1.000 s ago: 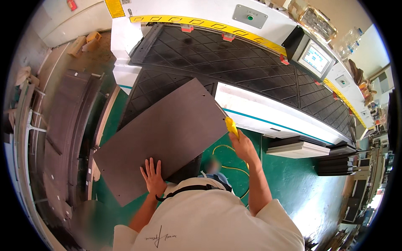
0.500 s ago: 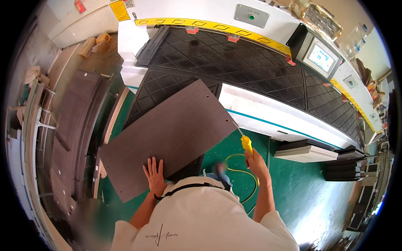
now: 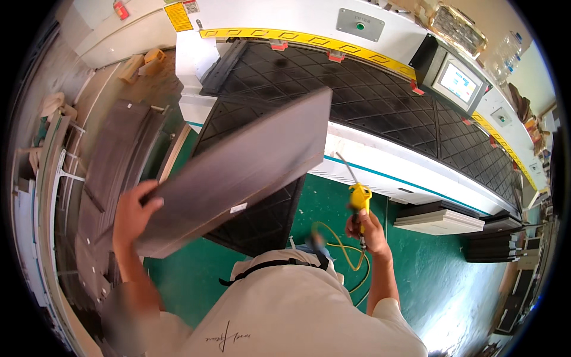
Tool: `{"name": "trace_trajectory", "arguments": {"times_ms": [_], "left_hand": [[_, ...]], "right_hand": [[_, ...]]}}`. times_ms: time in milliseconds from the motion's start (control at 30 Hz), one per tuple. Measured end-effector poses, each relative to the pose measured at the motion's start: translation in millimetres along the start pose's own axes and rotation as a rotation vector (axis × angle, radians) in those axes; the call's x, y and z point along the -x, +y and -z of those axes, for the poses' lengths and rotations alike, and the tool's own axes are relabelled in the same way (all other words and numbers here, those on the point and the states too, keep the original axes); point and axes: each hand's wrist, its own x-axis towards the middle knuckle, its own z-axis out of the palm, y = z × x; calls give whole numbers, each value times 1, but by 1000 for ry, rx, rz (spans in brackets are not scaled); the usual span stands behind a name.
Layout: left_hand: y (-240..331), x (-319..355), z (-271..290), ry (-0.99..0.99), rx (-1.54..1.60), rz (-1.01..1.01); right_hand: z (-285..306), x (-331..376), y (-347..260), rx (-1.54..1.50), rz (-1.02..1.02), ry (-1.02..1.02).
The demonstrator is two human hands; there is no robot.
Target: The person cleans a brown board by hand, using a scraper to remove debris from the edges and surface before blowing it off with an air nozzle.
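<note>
A dark grey-brown board (image 3: 238, 166) is tipped up on edge, its long edge with a small white label (image 3: 238, 207) facing me. My left hand (image 3: 133, 215) grips it at the left end, thumb and fingers around the edge. Beneath it shows part of a black grooved table section (image 3: 262, 223). Off to the right, my right hand (image 3: 372, 233) is closed round a yellow air blow gun (image 3: 360, 197). Its thin metal nozzle points up and left, apart from the board. A yellow hose (image 3: 342, 246) loops below the gun.
Ahead stands a long white machine with a black grooved bed (image 3: 380, 104), a yellow strip and a touch screen (image 3: 457, 82). Long brown panels (image 3: 113, 160) are stacked at left. White and dark boards (image 3: 439, 220) lie on the green floor (image 3: 428, 279) at right.
The board has gone from lying flat to tilted up on edge. My left hand moved from its face to its left end. The blow gun has drawn away from the board's corner hole.
</note>
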Motion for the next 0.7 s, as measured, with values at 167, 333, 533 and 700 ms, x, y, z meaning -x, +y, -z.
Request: {"name": "trace_trajectory", "arguments": {"times_ms": [167,333,533,700], "left_hand": [[-90,-88,-98,522,-248,-84],[-160,-105,-179,393,-170,141],[-164,-122,-247,213,-180,150],[-145,-131,-272,206,343,95]], "right_hand": [[-15,7,1,531,-274,-690],[-6,11,26,521,-170,40],[4,28,7,683,-412,-282],[-36,1,-3,700,-460,-576]]}}
